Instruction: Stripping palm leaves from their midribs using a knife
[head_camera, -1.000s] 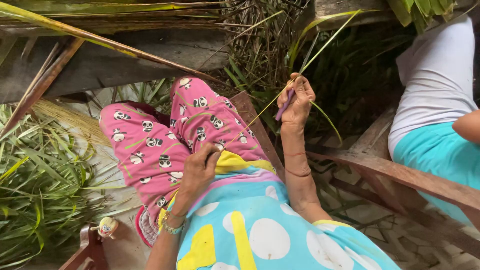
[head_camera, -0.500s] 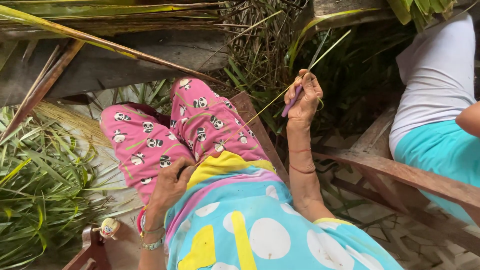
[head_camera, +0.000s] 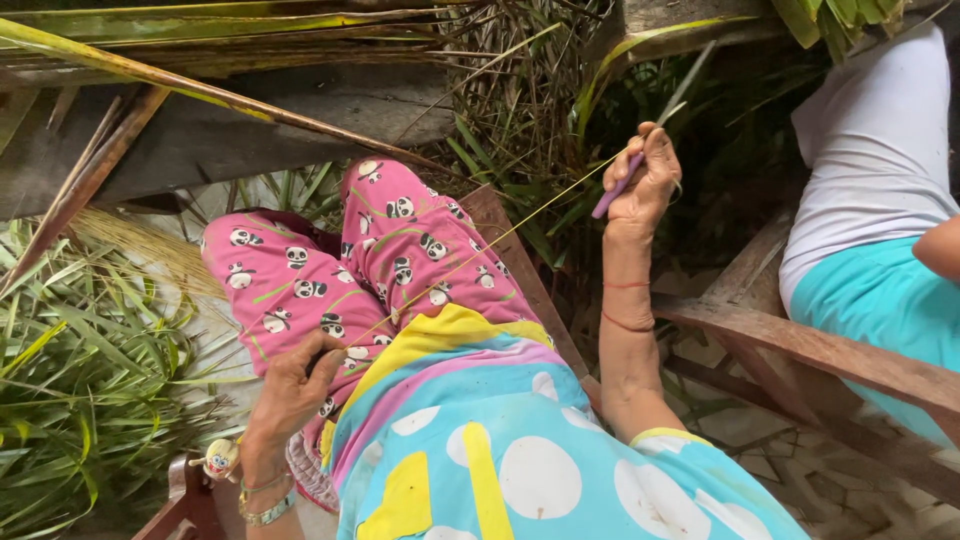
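Two hands (taut) on midrib (head_camera: 480, 245)

Soft even daylight, no hard shadows, dim under the foliage at top, slight blur, mild edge distortion

Both hands (head_camera: 290, 385) (head_camera: 645, 180) pinched shut, well apart

The thin leaf rib (head_camera: 480, 245) looks stiff, smooth and pale yellow. The knife handle (head_camera: 612, 195) is matt purple plastic. The pink trousers (head_camera: 300, 280) are soft printed cloth. The chair arm (head_camera: 820, 350) is worn, dull brown wood. The wrist bracelet (head_camera: 262, 510) gleams like metal.
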